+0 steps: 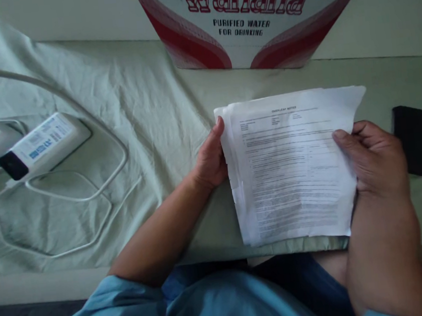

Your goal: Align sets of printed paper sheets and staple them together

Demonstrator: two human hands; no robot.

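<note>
Both hands grip a stack of printed papers (291, 169): left hand (209, 160) squares one edge, right hand (377, 160) pinches the other. Alignment step; next, even the staggered edges.

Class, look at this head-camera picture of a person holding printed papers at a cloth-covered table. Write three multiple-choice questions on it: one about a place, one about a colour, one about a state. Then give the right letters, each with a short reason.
1. Where does the black phone lie?
A. Right of the right hand
B. On the power strip
C. Under the box

2. What colour is the large lettering on the Wahaha box?
A. Blue
B. Red
C. Green

3. How is the stack of papers held?
A. Lying flat, untouched
B. By one hand only
C. By both hands, one at each side edge

Answers:
1 A: it lies on the green cloth just beyond the right hand.
2 B: the brand name is printed in red.
3 C: the left hand grips the left edge, the right hand the right edge.
</note>
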